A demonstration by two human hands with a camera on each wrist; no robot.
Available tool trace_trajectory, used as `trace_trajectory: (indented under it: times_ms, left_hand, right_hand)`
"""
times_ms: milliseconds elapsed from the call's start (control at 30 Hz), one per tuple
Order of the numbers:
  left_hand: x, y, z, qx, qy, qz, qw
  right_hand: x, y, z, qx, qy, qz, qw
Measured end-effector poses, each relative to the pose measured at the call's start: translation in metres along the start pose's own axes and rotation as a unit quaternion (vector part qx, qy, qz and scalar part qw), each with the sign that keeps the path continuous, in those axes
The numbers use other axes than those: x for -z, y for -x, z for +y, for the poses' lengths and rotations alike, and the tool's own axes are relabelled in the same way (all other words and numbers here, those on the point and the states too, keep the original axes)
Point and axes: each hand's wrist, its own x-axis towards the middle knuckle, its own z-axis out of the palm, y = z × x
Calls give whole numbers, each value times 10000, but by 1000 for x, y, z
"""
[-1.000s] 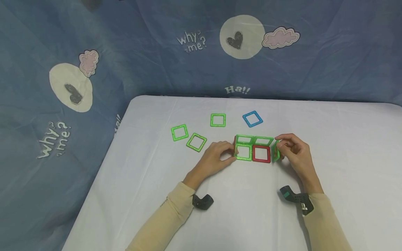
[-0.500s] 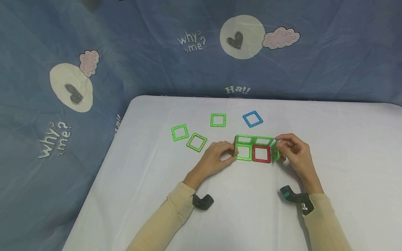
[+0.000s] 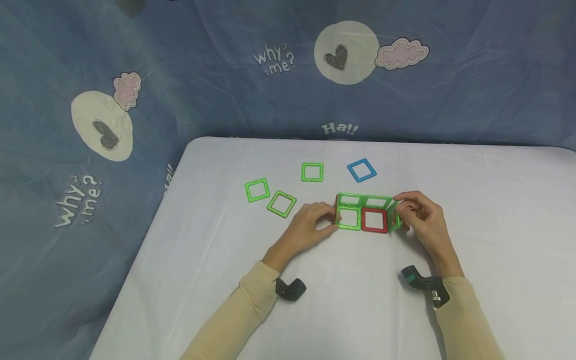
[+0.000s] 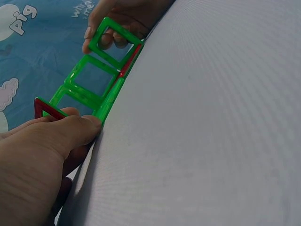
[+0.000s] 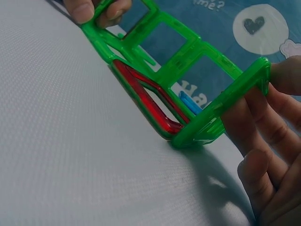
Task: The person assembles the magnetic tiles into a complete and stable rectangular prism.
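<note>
A partly boxed build of square magnetic tiles stands on the table. Its base is a green tile [image 3: 349, 228] beside a red tile [image 3: 375, 231]; two green tiles form the back wall. My left hand [image 3: 310, 225] grips the build's left end, thumb at the front corner and fingers around the upright red tile [image 4: 49, 108], partly hidden. On the right, my right hand [image 3: 423, 220] holds an upright green tile [image 5: 225, 106] from its outer side. That tile's lower edge meets the red base tile in the right wrist view.
Three loose green tiles lie behind and left of the build: one at the far left [image 3: 257, 190], one nearer my left hand [image 3: 281, 204] and one farther back [image 3: 312, 172]. A loose blue tile [image 3: 362, 170] lies behind it. A patterned blue cloth [image 3: 225, 90] hangs beyond the white table [image 3: 337, 300].
The green tile in my right hand has swung slightly inward at the bottom, closing the narrow gap to the red base tile. My left hand and the loose tiles stay where they were.
</note>
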Motion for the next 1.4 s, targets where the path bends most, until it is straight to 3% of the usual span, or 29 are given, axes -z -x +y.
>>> trace_trajectory:
  times_ms: [567, 1400]
  left_hand:
    - [-1, 0, -1, -67, -1, 60, 10000]
    - [-1, 1, -2, -28, 17, 28, 10000]
  right_hand:
    - [1, -1, -2, -354, 261, -104, 9990]
    - [-2, -1, 2, -302, 590, -248, 9975]
